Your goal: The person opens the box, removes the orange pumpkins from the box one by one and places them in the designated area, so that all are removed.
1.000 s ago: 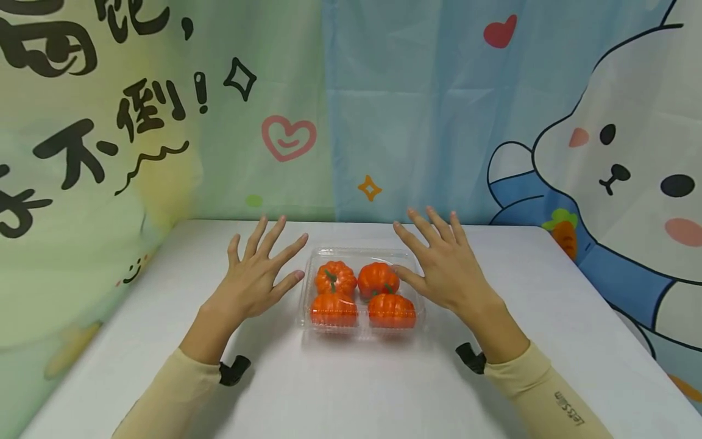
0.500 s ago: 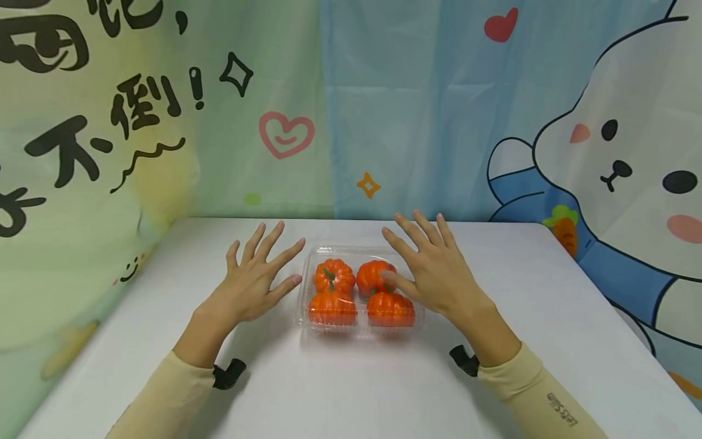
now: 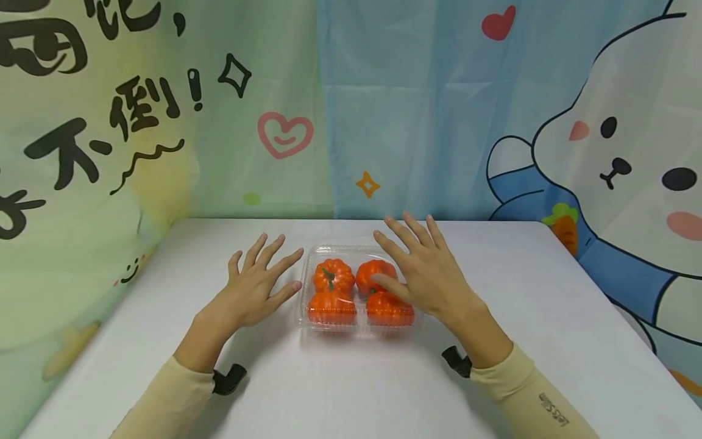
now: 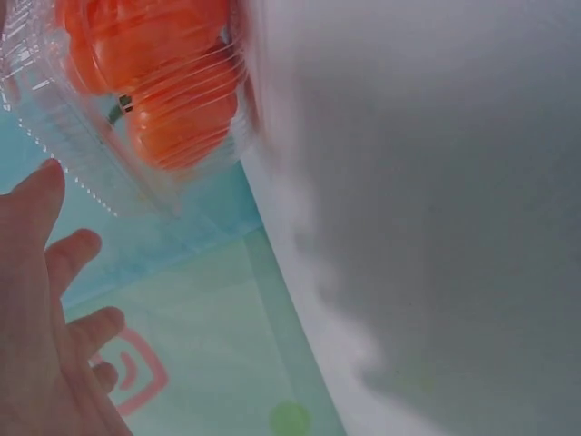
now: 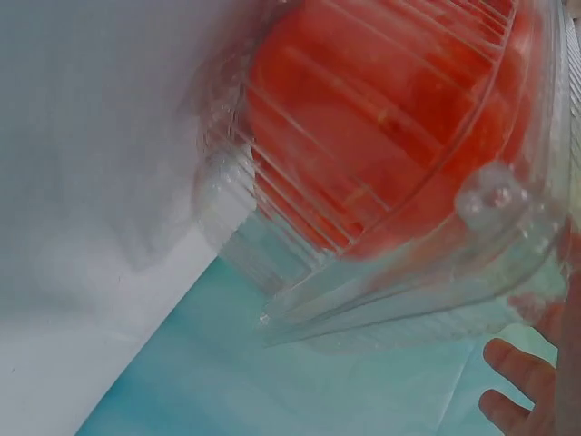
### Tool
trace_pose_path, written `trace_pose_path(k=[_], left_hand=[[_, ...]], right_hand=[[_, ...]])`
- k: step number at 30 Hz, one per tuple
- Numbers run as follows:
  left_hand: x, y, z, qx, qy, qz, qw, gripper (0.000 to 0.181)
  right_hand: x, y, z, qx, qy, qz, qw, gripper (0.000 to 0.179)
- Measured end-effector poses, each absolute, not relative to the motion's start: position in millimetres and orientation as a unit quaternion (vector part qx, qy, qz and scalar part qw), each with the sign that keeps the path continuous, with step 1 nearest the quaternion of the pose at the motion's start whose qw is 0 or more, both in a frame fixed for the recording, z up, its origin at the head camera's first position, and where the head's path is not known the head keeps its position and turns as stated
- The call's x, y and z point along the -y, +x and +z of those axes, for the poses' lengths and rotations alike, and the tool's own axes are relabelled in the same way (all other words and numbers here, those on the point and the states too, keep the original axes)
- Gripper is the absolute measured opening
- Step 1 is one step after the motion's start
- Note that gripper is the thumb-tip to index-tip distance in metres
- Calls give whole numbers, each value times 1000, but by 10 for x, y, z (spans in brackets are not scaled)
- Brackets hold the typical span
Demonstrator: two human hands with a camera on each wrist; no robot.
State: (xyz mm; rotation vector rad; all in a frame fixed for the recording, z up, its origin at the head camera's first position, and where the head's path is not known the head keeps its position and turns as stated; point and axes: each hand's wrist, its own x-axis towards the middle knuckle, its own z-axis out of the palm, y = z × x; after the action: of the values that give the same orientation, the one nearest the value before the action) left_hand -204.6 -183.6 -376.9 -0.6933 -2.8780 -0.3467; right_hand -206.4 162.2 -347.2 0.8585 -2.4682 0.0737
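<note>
A clear plastic clamshell box [image 3: 362, 332] stands on the white table with several orange toy pumpkins inside, such as the back-left pumpkin [image 3: 333, 275] with its green stem. Just left of the box is my left hand [image 3: 249, 296], fingers spread and the thumb tip right at the box's edge. My right hand [image 3: 433, 277] hovers over the box's right side, fingers spread, the thumb overlapping the back-right pumpkin [image 3: 373, 271] in the head view. Neither hand holds anything. In the right wrist view the box's corner [image 5: 300, 309] shows close up, partly covering the fingers.
The white table [image 3: 329, 390] ends at a back edge against a printed cloth backdrop [image 3: 384, 110] with a cartoon bear, hearts and lettering. Black wrist straps [image 3: 230, 379] stick out below the sleeves.
My right hand has moved left, from the box's right edge to over its right side. The left hand has stayed almost in place, its fingers a little lower. The box has not moved.
</note>
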Motion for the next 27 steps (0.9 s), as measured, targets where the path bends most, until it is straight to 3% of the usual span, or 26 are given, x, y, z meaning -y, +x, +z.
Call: trace_pose_path(k=[16,27], left_hand=[[1879,-2015,-3821,960,-223,-158,58,62],[1884,-1992,-3864,956,-219,-193,26,49]], right_hand=[[-1412,-2029,-3551,899,346,24,269,70],[-1331,-1992,-3582,900,352,-4,257,69]])
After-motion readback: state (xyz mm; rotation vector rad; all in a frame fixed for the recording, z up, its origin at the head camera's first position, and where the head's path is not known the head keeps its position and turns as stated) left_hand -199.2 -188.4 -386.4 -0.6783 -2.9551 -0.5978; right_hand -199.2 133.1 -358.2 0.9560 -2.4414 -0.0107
